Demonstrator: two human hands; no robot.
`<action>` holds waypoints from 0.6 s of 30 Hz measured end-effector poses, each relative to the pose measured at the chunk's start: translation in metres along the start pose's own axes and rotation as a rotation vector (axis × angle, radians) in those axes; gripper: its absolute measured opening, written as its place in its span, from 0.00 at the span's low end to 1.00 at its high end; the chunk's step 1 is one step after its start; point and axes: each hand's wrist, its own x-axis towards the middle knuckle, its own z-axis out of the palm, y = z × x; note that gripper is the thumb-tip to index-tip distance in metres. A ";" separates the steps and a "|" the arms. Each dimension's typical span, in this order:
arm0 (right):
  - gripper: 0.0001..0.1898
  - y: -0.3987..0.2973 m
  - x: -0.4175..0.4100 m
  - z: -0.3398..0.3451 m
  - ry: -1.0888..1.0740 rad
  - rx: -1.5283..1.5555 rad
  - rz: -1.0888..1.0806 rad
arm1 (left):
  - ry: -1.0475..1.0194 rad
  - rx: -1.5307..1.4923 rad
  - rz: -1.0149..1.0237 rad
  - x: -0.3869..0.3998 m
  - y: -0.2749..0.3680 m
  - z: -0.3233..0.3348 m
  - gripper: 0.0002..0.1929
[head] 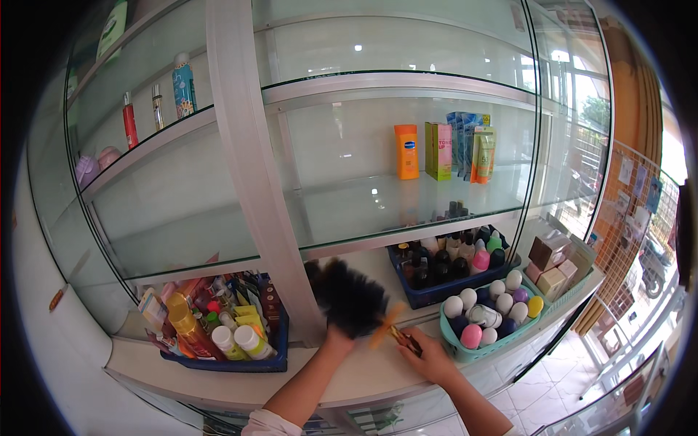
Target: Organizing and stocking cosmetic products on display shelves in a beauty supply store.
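My right hand (429, 355) grips the brown-and-yellow handle of a feather duster (350, 298), low over the white counter. Its dark, fluffy head is blurred and points up and left, beside the foot of the cabinet's upright post (297, 294). Blurred orange feathers show where head meets handle. At the lower edge of the dark feathers is my left hand (340, 339), its fingers hidden by them; whether it holds anything cannot be told. Just right of my right hand stands a mint-green basket (463, 353) of roll-on bottles.
Left on the counter (349, 381), a blue basket (234, 366) holds bottles and tubes. Another blue basket (431, 298) of dark bottles stands behind the roll-ons; boxes (551, 272) fill a basket at right. Glass shelves above carry an orange lotion bottle (407, 155) and a spray can (185, 90).
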 end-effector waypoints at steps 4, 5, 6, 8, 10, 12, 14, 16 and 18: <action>0.18 0.000 0.001 0.003 0.045 0.021 0.035 | 0.472 0.117 -0.016 -0.009 -0.006 0.001 0.16; 0.18 0.000 0.001 0.004 0.091 0.049 0.031 | 0.747 0.190 -0.023 -0.016 -0.009 0.003 0.16; 0.17 -0.001 0.002 0.004 0.133 0.073 0.053 | 0.765 0.141 -0.043 -0.016 -0.007 0.005 0.16; 0.17 -0.002 0.002 0.002 0.108 0.090 0.055 | 0.765 0.069 -0.079 -0.021 -0.007 0.009 0.17; 0.17 -0.003 0.000 -0.001 -0.029 0.075 0.020 | 0.768 0.070 -0.082 -0.021 -0.006 0.015 0.17; 0.17 -0.005 0.000 -0.003 -0.036 0.071 0.047 | 0.736 0.099 -0.075 -0.021 -0.006 0.019 0.17; 0.16 -0.006 0.001 -0.002 0.016 0.058 0.068 | 0.704 0.130 -0.065 -0.021 -0.005 0.022 0.17; 0.16 -0.005 0.002 0.002 0.132 0.035 0.079 | 0.698 0.094 -0.097 -0.023 -0.005 0.021 0.17; 0.16 -0.004 0.004 0.006 0.225 -0.022 0.078 | 0.785 0.020 -0.177 -0.024 -0.003 0.016 0.15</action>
